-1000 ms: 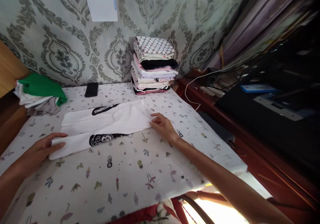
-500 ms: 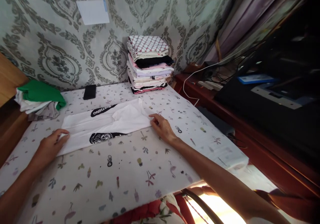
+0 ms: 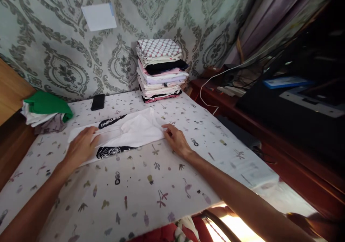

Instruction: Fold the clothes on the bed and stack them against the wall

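Note:
A white garment (image 3: 137,128), folded into a long strip with black printed patches on both edges, lies flat across the patterned cloth; its exact kind does not show. My left hand (image 3: 82,145) rests on its left part, palm down with the fingers stretched out, and hides some of the fabric. At the opposite end, my right hand (image 3: 176,139) has thumb and fingers pinched together on the garment's right edge.
Against the wall stands a tall stack of folded clothes (image 3: 161,71). A black phone (image 3: 98,102) lies at the back. Green and white clothes (image 3: 48,107) are heaped at left. A white cable (image 3: 201,94) runs along the red-brown furniture (image 3: 299,166) on the right.
My left hand has let go of the garment's left end and moved right and slightly up onto the fabric. My right hand stays at the right edge. The view has shifted slightly.

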Demonstrator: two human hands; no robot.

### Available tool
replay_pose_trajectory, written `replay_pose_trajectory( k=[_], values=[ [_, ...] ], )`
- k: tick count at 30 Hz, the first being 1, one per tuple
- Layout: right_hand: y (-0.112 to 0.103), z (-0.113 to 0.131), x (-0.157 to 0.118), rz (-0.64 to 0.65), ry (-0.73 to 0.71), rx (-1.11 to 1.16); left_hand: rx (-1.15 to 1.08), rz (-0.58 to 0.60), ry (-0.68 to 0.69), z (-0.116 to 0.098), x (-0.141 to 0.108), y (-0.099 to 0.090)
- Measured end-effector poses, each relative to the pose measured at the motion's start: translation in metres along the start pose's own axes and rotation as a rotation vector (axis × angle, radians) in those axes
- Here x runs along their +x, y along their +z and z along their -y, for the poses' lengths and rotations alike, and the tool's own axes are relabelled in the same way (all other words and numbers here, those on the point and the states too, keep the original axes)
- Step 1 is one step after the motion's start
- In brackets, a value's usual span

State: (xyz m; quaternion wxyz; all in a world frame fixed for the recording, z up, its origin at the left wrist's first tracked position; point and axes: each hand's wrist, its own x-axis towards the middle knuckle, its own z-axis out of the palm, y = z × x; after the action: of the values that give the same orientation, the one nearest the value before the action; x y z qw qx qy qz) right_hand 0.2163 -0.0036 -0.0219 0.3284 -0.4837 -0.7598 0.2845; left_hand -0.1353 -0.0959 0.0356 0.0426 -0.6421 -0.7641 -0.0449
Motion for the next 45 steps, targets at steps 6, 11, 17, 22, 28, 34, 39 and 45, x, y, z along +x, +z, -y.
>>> replay_pose_trajectory(
  k=[6, 11, 17, 22, 28, 34, 39, 45],
  values=[
    [-0.007, -0.005, -0.003, -0.081, 0.042, 0.194, -0.182, 0.028, 0.176, -0.079, 0.075, 0.029],
    [-0.007, -0.007, -0.002, -0.047, 0.067, 0.223, -0.208, 0.025, 0.137, -0.092, 0.096, 0.048],
    [-0.003, -0.002, -0.002, 0.020, 0.071, 0.092, -0.360, -0.089, 0.185, -0.092, 0.103, 0.048],
    [-0.004, -0.002, -0.003, 0.022, 0.023, 0.053, -0.421, -0.104, 0.282, -0.099, 0.106, 0.054],
    [-0.006, -0.003, -0.003, 0.019, -0.011, 0.065, -0.374, -0.062, 0.287, -0.102, 0.108, 0.056],
    [-0.005, 0.001, -0.001, -0.008, 0.012, 0.073, -0.331, 0.045, 0.192, -0.116, 0.122, 0.048],
    [-0.004, 0.000, -0.001, -0.053, 0.007, 0.062, -0.484, 0.059, 0.302, -0.120, 0.130, 0.045],
    [-0.004, -0.001, -0.001, -0.029, 0.059, 0.019, -0.395, -0.038, 0.336, -0.126, 0.125, 0.050]
  ],
)
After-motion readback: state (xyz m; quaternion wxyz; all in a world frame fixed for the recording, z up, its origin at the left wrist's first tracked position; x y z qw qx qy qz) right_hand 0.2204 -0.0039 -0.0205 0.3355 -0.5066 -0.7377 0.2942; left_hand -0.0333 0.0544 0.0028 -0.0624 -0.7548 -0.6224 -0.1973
